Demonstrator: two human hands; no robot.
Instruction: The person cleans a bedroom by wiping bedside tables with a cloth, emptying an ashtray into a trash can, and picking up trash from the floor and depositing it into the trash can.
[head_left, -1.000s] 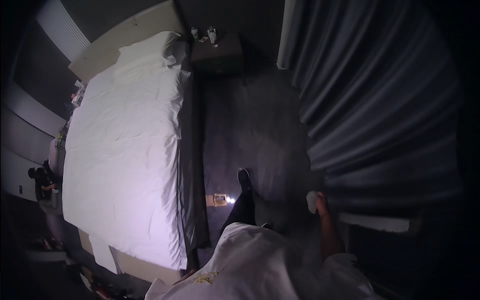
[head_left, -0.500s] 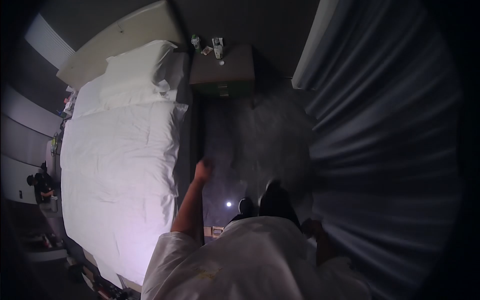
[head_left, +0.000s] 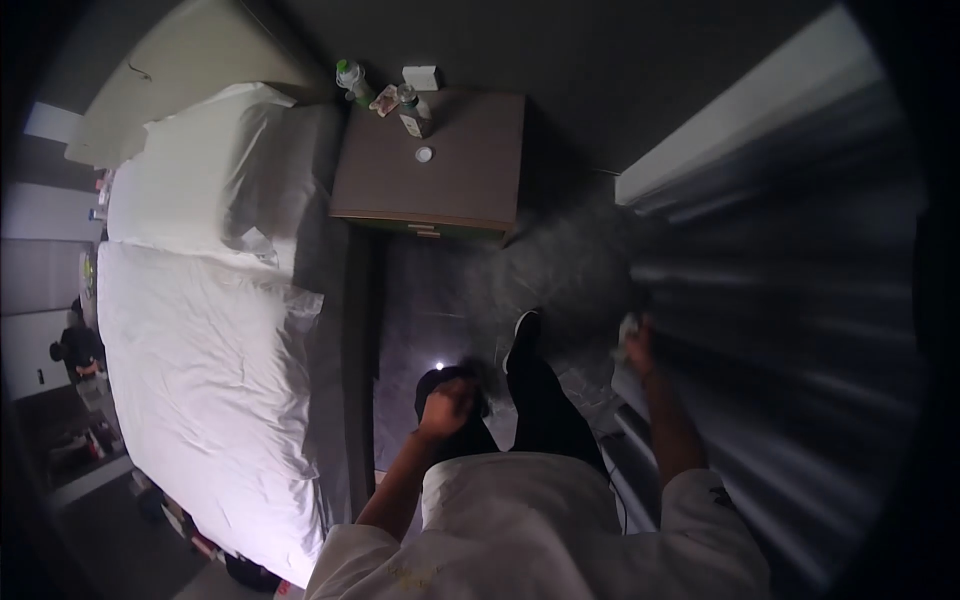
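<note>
My right hand [head_left: 640, 348] is closed on a crumpled white cloth or tissue [head_left: 628, 332], beside the dark curtain on the right. My left hand [head_left: 447, 408] hangs over my left leg, its fingers curled; whether anything is in them is too dark to tell. Ahead stands a brown nightstand [head_left: 465, 175]. On its top are a green-capped bottle [head_left: 352, 80], a clear bottle [head_left: 413, 113], a small crumpled packet [head_left: 385, 101], a white box [head_left: 421, 77] and a round white lid [head_left: 424, 155].
A bed with white bedding [head_left: 205, 370] runs along the left. The dark curtain [head_left: 770, 300] hangs on the right. A small bright light [head_left: 439, 366] shows on the floor near my left foot. Another person [head_left: 80, 350] is at the far left. A cable runs near my right leg.
The nightstand is nearer and larger in view. My left hand has swung in front of my leg. My right hand, low and dim half a second ago, has moved forward with the white item.
</note>
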